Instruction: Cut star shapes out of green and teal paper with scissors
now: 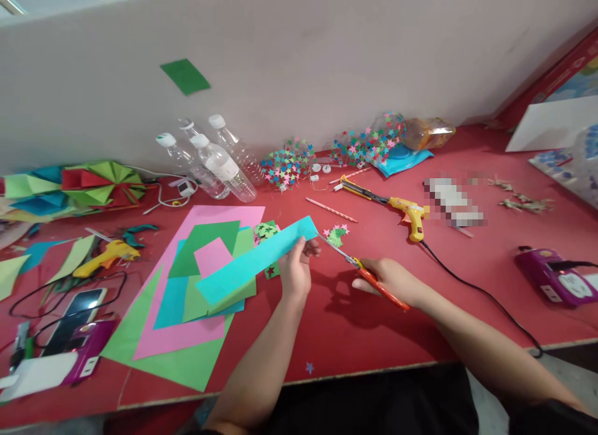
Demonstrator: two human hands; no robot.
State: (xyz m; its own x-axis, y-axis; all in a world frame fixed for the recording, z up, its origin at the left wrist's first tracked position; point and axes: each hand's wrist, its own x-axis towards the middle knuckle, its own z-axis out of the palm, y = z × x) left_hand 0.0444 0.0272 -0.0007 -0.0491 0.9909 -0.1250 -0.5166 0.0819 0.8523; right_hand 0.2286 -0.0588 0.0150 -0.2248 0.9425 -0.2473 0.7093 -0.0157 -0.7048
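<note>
A long cyan paper strip (pixel 256 259) is pinched near its right end by my left hand (pixel 299 267); the rest slants down to the left over a pile of coloured sheets. My right hand (pixel 390 282) is closed round the red-orange handles of a pair of scissors (pixel 380 288). The scissor blades point up and left, with their tips at the strip's right end. Small green and pink star cut-outs (pixel 336 235) lie just behind the blades. Under the strip are green, pink and blue sheets (pixel 187 348).
Plastic bottles (pixel 228 167) lean at the back left. Star-covered balls (pixel 284 167) stand by the wall. A yellow glue gun (pixel 411 217) with a black cord lies at the right, another (pixel 109 254) at the left. Purple power blocks (pixel 555 276) and a phone (pixel 75 320) flank the table.
</note>
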